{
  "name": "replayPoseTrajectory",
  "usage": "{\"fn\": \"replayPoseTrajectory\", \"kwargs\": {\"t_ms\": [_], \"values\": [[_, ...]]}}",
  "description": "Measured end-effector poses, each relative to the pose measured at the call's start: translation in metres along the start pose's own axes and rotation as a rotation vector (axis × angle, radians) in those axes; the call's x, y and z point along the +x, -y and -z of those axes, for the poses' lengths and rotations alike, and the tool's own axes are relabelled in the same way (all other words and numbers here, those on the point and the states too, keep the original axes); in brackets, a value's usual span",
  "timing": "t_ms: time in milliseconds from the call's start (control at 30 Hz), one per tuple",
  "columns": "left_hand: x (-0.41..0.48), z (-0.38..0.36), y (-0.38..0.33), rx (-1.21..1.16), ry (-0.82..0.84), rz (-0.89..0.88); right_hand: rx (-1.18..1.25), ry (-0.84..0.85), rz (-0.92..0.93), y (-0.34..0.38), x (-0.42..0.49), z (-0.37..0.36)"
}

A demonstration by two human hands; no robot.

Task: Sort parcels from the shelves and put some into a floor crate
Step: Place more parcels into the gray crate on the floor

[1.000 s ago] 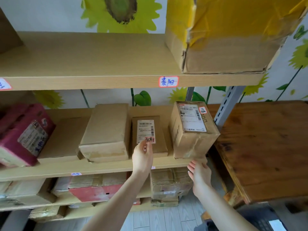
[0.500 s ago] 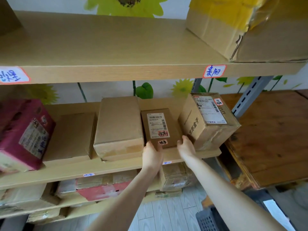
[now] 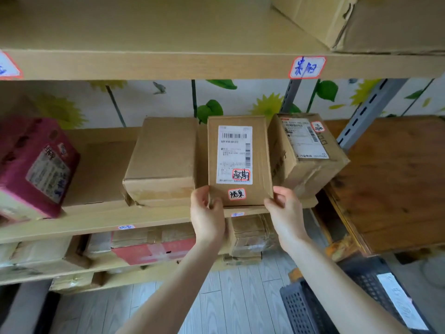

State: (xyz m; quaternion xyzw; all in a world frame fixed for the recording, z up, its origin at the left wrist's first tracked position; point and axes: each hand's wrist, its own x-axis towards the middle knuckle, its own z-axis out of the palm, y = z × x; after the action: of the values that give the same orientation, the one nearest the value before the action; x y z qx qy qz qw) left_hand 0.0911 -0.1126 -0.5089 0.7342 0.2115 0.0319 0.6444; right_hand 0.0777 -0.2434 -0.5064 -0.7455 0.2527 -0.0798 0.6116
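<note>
Parcel (image 3: 239, 160) gripped by left hand (image 3: 207, 213) and right hand (image 3: 285, 213), seemingly tilted above shelf (image 3: 96, 224).

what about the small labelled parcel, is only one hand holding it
No, left hand and right hand each grip a lower corner of the parcel.

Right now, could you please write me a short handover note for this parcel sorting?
Left hand: grips the lower left corner of the small flat brown cardboard parcel with a white label.
Right hand: grips its lower right corner.
Parcel: tipped up at the front of the pale wooden middle shelf.
Done: parcel picked out.
To do: judge it, perhaps drop it into the black perforated floor crate, lower right.
</note>
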Motion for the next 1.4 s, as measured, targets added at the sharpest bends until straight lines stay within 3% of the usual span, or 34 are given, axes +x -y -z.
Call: {"fn": "replayPoseTrajectory", "kwargs": {"t_ms": [267,467,900,1033,1133,1400], "values": [[-0.039,0.036,-0.004,-0.068,0.09,-0.06,0.052,-0.046,0.027,0.002,-0.058,0.013],[-0.083,0.059,0.01,-0.037,0.271,-0.094,0.103,-0.265,0.023,-0.026,-0.135,0.039],[-0.29,-0.027,0.088,0.244,1.037,-0.099,0.415,-0.824,-0.319,-0.154,-0.314,0.219],[-0.371,-0.075,0.124,0.321,1.273,0.023,0.476,-0.951,-0.392,-0.202,-0.354,0.293],[-0.423,-0.114,0.153,0.369,1.385,0.226,0.5,-1.002,-0.448,-0.244,-0.371,0.353],[-0.508,-0.208,0.224,0.48,1.309,0.457,0.584,-1.009,-0.637,-0.332,-0.368,0.458]]}}
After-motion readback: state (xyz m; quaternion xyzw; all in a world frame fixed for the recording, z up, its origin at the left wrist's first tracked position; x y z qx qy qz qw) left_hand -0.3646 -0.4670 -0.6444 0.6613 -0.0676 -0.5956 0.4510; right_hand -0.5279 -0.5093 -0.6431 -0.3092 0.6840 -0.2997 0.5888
